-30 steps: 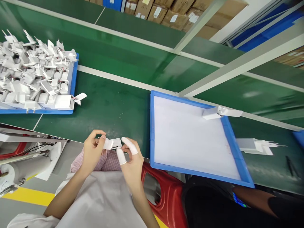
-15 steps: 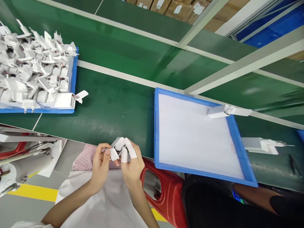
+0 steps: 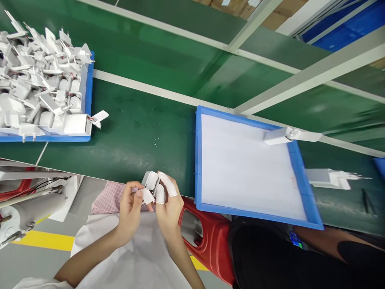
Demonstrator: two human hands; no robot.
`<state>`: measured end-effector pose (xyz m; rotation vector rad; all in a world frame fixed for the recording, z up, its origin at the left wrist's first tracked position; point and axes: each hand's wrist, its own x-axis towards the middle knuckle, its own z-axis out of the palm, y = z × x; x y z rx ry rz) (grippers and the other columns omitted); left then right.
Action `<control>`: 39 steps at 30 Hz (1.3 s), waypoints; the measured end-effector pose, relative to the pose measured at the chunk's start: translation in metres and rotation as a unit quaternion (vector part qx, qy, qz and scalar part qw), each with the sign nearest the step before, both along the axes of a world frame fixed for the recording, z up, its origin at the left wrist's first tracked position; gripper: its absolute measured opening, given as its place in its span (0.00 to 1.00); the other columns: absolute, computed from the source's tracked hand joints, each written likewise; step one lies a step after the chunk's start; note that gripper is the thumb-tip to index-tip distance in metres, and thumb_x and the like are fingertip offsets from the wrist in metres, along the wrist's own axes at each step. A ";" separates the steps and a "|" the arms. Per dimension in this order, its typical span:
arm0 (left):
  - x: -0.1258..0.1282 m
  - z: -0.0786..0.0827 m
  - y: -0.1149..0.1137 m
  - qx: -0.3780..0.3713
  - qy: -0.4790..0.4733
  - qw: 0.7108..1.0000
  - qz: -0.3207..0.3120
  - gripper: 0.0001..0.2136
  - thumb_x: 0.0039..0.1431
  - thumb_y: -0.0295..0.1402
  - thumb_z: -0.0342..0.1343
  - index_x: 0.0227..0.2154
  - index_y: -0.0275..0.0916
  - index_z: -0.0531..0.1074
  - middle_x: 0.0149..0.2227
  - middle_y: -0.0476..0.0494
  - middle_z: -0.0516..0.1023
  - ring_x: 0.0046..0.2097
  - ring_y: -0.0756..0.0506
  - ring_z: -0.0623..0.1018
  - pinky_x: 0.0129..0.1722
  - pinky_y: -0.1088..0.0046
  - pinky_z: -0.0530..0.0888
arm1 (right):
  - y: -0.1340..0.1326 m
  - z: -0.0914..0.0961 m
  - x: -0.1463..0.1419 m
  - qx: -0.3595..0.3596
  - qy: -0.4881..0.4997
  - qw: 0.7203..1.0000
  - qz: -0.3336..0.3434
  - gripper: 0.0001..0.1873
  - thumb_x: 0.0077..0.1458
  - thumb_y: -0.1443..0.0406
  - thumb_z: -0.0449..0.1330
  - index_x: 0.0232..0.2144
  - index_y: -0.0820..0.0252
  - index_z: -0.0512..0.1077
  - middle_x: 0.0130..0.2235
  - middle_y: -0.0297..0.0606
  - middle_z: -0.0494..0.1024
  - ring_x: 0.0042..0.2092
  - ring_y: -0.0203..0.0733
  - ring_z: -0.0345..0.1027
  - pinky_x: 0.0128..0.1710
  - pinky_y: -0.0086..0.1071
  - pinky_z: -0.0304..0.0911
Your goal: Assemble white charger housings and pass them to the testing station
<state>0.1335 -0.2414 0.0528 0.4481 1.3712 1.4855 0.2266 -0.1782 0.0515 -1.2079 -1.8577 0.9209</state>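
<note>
Both my hands meet at the near edge of the green table, closed on one small white plastic charger part (image 3: pixel 149 182). My left hand (image 3: pixel 130 210) pinches its lower end. My right hand (image 3: pixel 167 204), with white finger cots on the fingertips, grips its upper side. The part is tilted upright between them, above my lap. A blue tray (image 3: pixel 88 90) heaped with several white plug parts stands at the far left. A blue tray with a white liner (image 3: pixel 197 160) lies just right of my hands.
One white part (image 3: pixel 278 136) rests on the right tray's far rim and another (image 3: pixel 327 178) lies on the table beyond it. A red stool (image 3: pixel 207 241) and another person's dark sleeve (image 3: pixel 331 249) are at the lower right. Metal rails cross above the table.
My hands came closer together and turned the white part from lying flat to upright. The view shifted slightly.
</note>
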 end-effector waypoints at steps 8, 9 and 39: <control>0.001 0.000 0.002 -0.003 -0.005 1.000 0.005 0.14 0.64 0.50 0.47 0.39 0.45 0.57 0.22 0.53 0.73 0.26 0.46 0.76 0.24 0.70 0.70 | 0.001 0.001 -0.002 0.053 -0.039 0.998 -0.003 0.15 0.64 0.69 0.51 0.51 0.55 0.68 0.50 0.43 0.74 0.44 0.44 0.74 0.38 0.35 0.72; 0.001 0.001 0.003 0.003 -0.012 1.000 0.008 0.14 0.64 0.50 0.47 0.38 0.45 0.57 0.21 0.54 0.73 0.25 0.46 0.76 0.24 0.71 0.70 | 0.003 0.003 -0.002 0.033 -0.033 0.999 -0.004 0.13 0.64 0.68 0.51 0.49 0.55 0.69 0.49 0.42 0.74 0.42 0.42 0.74 0.37 0.34 0.72; -0.060 -0.006 0.012 0.071 0.382 0.901 -0.193 0.27 0.58 0.29 0.57 0.59 0.45 0.56 0.54 0.39 0.69 0.55 0.42 0.70 0.55 0.61 0.69 | 0.063 0.009 0.019 0.035 0.066 0.930 0.359 0.24 0.61 0.70 0.61 0.58 0.49 0.65 0.51 0.41 0.75 0.52 0.45 0.69 0.51 0.41 0.70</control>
